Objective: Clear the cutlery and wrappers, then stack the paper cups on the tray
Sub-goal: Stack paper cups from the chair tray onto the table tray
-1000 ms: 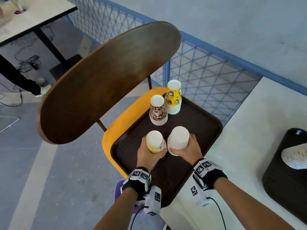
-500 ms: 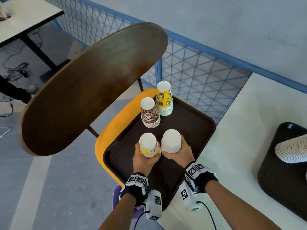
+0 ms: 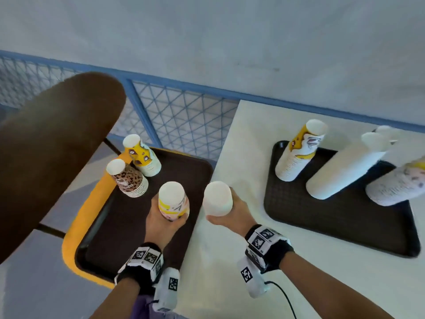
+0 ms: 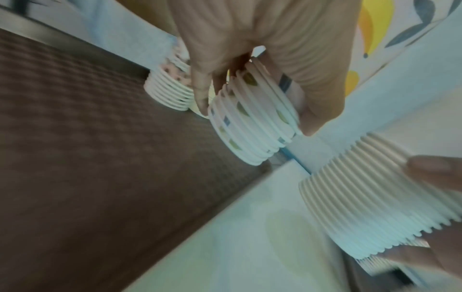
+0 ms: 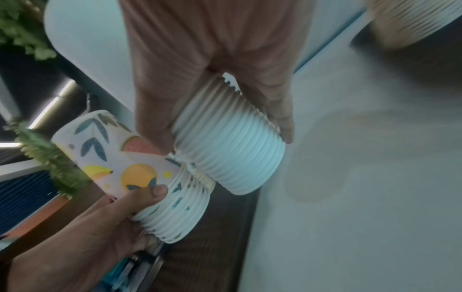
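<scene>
Your left hand (image 3: 161, 223) grasps the fruit-print cup stack (image 3: 173, 202), fingers curled around its lower rims, above the brown tray (image 3: 128, 229) at lower left of the head view. Your right hand (image 3: 230, 215) grasps the plain white cup stack (image 3: 217, 198), fingers (image 5: 280, 110) wrapped around it, above the desk (image 3: 230, 272) edge just right of that tray. Two more stacks stand inverted at the tray's far corner. At right, a second tray (image 3: 345, 224) on the desk carries tall stacks.
</scene>
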A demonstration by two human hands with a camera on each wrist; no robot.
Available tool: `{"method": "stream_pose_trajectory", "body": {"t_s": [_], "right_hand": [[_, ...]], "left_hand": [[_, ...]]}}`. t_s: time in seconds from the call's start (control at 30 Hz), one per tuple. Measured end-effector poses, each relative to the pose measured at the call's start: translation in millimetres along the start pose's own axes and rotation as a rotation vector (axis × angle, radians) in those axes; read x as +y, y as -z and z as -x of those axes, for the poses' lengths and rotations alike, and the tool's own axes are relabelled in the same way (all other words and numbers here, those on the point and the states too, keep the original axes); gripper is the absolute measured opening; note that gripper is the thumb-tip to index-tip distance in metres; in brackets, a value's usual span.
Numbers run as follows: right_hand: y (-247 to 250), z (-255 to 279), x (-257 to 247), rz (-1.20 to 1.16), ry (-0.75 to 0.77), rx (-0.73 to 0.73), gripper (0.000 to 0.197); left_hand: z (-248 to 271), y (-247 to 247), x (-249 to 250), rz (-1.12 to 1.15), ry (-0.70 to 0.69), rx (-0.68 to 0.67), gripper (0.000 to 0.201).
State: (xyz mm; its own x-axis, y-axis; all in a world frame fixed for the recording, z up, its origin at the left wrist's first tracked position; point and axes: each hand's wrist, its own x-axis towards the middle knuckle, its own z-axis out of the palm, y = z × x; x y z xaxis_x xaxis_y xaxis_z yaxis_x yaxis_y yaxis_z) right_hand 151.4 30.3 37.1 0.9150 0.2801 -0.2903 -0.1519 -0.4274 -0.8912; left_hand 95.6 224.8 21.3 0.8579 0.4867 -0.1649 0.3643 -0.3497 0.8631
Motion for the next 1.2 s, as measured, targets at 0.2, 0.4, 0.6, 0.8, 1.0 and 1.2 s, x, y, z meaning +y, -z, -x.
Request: {"method": "stream_pose_trajectory", "body": {"t_s": [0.2,0.4,0.6,0.8,1.0,1.2], "right_hand": [[109.5,53.8,55.3,-0.079,-0.152,0.2,0.083],[201.0,103.4,111.3,-0.098,-0.225,0.379,0.082],[273.4,134.4,162.3,-0.127,-0.314,0.561,0.077],[320.1,152.6,195.2,-0.16,-0.35,0.665,0.076],[337.5,161.5,208.2,-0.206,-0.358,0.692,0.077],[341.8,167.7,211.2,-0.217,-0.351,0.705,0.076]], "left_hand": [[29.1,-94.1,49.1,-0.035,-0.166,-0.26,0.077],[80.0,-193.8,119.2,0.015,-0.324,-0.48,0.067],[123.9,-288.0,196.0,0.109,-0.449,-0.621,0.07],[133.2,-357.2,284.0,0.209,-0.538,-0.577,0.076],[130.4,-404.7,354.2,0.166,-0.603,-0.475,0.075],[125.9,-440.1,351.9,0.123,-0.538,-0.523,0.073]]}}
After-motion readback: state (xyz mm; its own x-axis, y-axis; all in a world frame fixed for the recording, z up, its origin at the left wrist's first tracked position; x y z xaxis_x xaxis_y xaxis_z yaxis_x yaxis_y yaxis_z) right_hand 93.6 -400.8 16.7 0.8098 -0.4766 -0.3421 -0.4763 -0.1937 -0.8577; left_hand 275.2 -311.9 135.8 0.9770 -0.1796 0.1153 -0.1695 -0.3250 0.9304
